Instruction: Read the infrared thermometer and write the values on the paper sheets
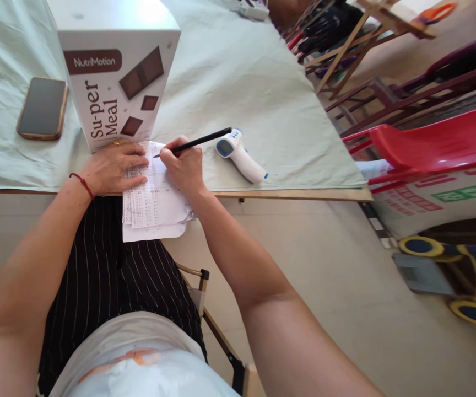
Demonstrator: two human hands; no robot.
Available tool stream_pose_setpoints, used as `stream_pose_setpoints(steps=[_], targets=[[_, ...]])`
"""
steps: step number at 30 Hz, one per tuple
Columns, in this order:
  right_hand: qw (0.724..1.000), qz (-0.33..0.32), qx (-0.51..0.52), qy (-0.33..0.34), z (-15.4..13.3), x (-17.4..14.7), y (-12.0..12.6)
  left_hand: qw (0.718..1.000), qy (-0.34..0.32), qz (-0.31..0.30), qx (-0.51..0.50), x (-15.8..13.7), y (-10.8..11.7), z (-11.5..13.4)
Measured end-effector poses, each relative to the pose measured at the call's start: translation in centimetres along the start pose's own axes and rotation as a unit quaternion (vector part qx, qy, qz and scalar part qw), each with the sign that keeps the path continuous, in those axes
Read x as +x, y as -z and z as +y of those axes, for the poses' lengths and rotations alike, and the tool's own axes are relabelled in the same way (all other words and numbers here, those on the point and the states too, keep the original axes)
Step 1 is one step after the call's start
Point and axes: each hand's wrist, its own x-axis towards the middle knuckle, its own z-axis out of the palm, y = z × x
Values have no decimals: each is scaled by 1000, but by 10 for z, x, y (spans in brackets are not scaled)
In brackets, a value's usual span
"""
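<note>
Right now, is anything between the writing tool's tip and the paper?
Nothing visible: the right grip holds the writing tool tip-down at the paper; the left grip lies left of the tip.

Bright, soft light whitens the box top (112, 15) with glare. Faint shadows follow creases in the tablecloth (263, 71). Toward the right, red plastic (440, 143) looks stretched and blurred; the paper (155, 201) looks too hazy to read.

Pale tiled floor (324, 264), cloth-covered table (238, 71), partly visible chair (221, 335)
</note>
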Motion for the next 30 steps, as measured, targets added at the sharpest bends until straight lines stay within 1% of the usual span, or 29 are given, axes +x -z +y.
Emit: stream_pose_setpoints(steps=[4, 9, 15, 20, 24, 30], targets=[[1000, 21, -2, 9, 1, 0, -1, 1000, 2, -3, -2, 0, 0, -1], [1000, 22, -15, 6, 1, 0, -2, 1000, -1, -9, 0, 1, 3, 1], [1000, 24, -8, 1, 1, 0, -2, 1000, 12, -22, -4, 1, 6, 3], [1000, 3, -2, -19, 2, 1, -2, 1000, 11, -2, -10, 1, 1, 0], [1000, 15, -1, -15, 1, 1, -1, 1000, -1, 10, -12, 1, -1, -2], [1000, 15, -10, -10, -3, 0, 0, 1000, -5, 10, -9, 1, -1, -2]])
